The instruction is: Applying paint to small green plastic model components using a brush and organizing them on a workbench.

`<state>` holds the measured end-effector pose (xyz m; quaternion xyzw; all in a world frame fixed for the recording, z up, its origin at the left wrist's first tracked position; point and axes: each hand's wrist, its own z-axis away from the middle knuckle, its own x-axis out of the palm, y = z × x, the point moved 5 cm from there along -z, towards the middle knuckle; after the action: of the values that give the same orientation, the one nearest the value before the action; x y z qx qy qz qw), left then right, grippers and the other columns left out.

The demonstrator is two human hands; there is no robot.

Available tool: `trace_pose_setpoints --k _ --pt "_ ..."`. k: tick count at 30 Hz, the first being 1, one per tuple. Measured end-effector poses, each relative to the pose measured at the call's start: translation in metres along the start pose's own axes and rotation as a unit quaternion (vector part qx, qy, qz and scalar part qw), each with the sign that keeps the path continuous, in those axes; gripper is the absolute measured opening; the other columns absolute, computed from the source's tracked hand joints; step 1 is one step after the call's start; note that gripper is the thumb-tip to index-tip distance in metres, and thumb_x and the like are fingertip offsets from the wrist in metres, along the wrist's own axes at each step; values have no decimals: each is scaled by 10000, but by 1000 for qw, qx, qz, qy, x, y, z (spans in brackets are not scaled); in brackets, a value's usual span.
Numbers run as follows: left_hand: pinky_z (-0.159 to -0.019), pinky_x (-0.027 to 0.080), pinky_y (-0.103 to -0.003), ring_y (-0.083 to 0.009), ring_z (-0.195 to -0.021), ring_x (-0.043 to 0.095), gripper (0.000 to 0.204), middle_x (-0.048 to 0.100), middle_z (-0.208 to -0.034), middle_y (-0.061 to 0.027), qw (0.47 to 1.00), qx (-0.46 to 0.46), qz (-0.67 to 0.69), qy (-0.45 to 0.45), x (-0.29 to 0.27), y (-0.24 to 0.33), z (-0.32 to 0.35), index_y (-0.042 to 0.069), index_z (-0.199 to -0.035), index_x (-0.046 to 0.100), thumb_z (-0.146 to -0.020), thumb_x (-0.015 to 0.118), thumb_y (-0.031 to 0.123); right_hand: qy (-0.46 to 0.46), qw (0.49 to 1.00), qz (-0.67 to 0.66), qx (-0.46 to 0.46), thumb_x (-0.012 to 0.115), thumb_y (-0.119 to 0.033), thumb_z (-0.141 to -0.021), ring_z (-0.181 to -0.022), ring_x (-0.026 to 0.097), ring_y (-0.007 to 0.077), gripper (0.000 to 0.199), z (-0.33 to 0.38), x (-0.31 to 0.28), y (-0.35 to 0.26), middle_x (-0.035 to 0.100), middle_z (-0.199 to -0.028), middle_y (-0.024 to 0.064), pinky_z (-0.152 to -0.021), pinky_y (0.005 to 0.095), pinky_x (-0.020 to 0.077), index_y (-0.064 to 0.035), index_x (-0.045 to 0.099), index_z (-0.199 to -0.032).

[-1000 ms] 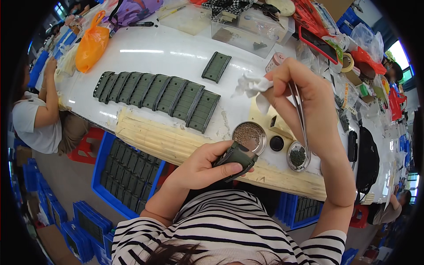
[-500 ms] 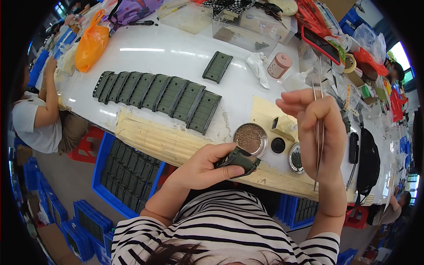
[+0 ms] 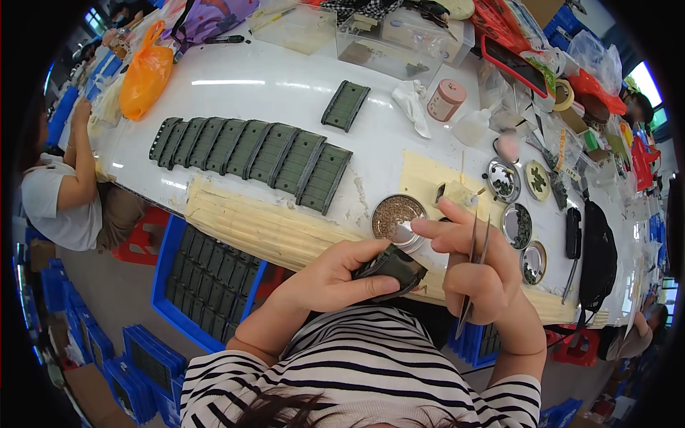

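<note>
My left hand (image 3: pixel 330 277) is closed around a curved dark green piece (image 3: pixel 401 271), held in front of my striped shirt at the table's near edge. Steel tweezers (image 3: pixel 464 318) are held between the fingers of my right hand (image 3: pixel 486 274), close to the right of that piece. Their two legs stand slightly apart at the upper end. Whether anything sits at their tips I cannot tell. Just beyond my hands stands a round metal dish (image 3: pixel 412 239) of brown granules. Small dishes (image 3: pixel 516 226) with dark green bits are right of my right hand.
Dark green ribbed panels (image 3: pixel 258 158) lie overlapped in a row at left, with one single panel (image 3: pixel 345 105) farther back. A pink canister (image 3: pixel 446 100), crumpled tissue (image 3: pixel 411 108) and clear box (image 3: pixel 391 53) stand behind. A blue crate (image 3: pixel 158 298) of similar pieces is below the table edge.
My right hand has come down and left with the tweezers, nearer the green piece. Several small dishes that it hid now show. The left hand has shifted slightly right and turned the piece a little.
</note>
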<state>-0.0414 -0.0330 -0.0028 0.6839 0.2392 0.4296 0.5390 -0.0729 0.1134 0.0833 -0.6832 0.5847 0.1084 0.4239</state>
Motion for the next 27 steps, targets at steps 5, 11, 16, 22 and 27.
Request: trace_pose_setpoints --k 5,11,16,22,27 --pt "-830 463 -252 -94 -917 583 300 663 -975 -51 1000 0 0 28 -1 -7 -3 -14 -1192 555 -912 600 85 -22 993 85 -76 628 -56 -709 -885 667 301 122 -2 11 -9 594 -867 156 -901 437 536 -46 511 -743" --pt "-818 469 -244 -92 -899 589 277 662 -975 -50 999 -20 44 -13 2 -8 0 -19 -1181 549 -923 583 77 22 993 106 -56 636 -55 -691 -848 670 284 158 6 -1 -3 587 -834 128 -878 433 560 -60 480 -721" --pt "-814 470 -246 -95 -895 594 260 668 -952 -49 999 -11 43 9 3 -8 -2 -24 -1158 563 -918 588 72 7 991 107 -80 641 -69 -710 -832 664 293 139 6 9 -10 588 -847 145 -885 473 541 -42 505 -720" --pt "-852 501 -285 -167 -955 642 283 678 -1010 -143 1000 -20 -4 23 -1 -12 -1 -60 -1131 552 -883 615 60 184 975 108 60 600 125 -720 -860 642 319 216 21 -19 4 582 -879 171 -872 507 528 -39 469 -770" --pt "-854 503 -287 -172 -956 647 259 680 -1013 -155 999 7 -38 31 -4 -15 -3 -57 -1117 552 -885 604 47 202 962 146 113 604 182 -736 -798 613 251 321 30 -19 -4 584 -891 174 -743 429 554 -58 399 -799"
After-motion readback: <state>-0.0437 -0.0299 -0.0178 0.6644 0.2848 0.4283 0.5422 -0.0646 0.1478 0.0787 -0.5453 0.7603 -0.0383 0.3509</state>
